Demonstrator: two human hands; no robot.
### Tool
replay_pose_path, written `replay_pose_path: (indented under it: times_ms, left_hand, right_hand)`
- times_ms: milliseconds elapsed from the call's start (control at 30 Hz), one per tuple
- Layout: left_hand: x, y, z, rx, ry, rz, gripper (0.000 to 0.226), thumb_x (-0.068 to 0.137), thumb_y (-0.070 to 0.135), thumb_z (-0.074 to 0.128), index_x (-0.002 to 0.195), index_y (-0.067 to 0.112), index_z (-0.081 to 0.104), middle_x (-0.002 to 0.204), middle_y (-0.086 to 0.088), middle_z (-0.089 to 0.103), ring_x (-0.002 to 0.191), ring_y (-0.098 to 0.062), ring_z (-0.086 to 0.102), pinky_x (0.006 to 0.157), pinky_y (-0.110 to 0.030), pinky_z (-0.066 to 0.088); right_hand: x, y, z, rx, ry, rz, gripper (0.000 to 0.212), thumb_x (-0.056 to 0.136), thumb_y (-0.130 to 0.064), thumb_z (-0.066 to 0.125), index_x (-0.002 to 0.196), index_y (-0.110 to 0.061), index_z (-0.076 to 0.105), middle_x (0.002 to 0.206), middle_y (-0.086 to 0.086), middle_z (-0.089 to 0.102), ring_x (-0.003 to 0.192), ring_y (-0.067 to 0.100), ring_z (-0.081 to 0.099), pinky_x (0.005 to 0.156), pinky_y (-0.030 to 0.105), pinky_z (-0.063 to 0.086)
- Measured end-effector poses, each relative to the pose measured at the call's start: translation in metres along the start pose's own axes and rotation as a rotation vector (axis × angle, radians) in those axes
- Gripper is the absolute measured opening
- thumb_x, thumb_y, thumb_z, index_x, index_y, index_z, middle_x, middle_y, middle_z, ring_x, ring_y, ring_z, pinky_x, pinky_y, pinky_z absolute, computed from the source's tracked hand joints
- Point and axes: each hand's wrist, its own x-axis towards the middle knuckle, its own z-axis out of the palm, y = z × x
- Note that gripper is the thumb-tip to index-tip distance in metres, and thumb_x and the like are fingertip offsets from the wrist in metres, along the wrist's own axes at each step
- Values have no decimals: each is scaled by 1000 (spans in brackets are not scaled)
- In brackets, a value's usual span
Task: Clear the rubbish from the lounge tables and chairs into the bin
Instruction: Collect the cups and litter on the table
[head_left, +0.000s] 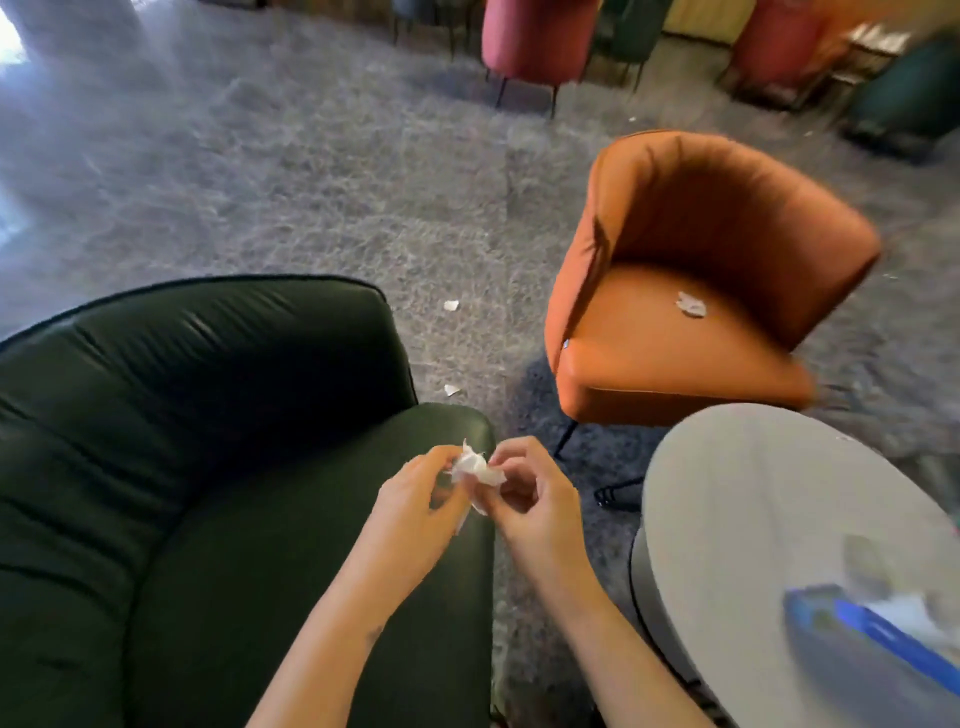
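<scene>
A crumpled white tissue sits between my two hands, over the front of a dark green leather armchair. My left hand pinches its left side and my right hand pinches its right side. Another crumpled white scrap lies on the seat of the orange armchair ahead to the right. Two small white scraps lie on the grey carpet between the two chairs. No bin is in view.
A round grey table stands at the lower right, with a blurred blue packet and white paper on it. Pink, red and green chairs line the far side of the carpet.
</scene>
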Motion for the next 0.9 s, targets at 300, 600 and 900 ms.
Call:
replay_pose_path:
  times_ms: [300, 600, 900]
  left_hand:
    - [-24, 98, 115, -147, -351, 126, 27, 87, 1, 58, 97, 26, 61, 90, -2, 71, 81, -19, 69, 78, -43, 56]
    - [-35, 175, 278, 1, -698, 270, 14, 86, 2, 59, 92, 14, 65, 86, -5, 71, 77, -13, 69, 71, -25, 57]
    - [-20, 194, 465, 339, -609, 366, 8, 83, 17, 64, 90, 15, 68, 83, 4, 66, 71, -11, 60, 59, -7, 40]
  right_hand:
    - [-76, -23, -147, -333, 319, -56, 17, 78, -9, 69, 93, -14, 65, 91, -7, 64, 84, 3, 61, 77, 14, 49]
    - [-151, 0, -297, -508, 609, -4, 22, 76, -7, 71, 97, -10, 64, 96, -8, 57, 88, -3, 54, 77, 5, 44]
    - [-179, 83, -458, -530, 695, 290, 7, 77, -7, 71, 83, -8, 66, 76, -7, 59, 65, 0, 54, 63, 11, 44]
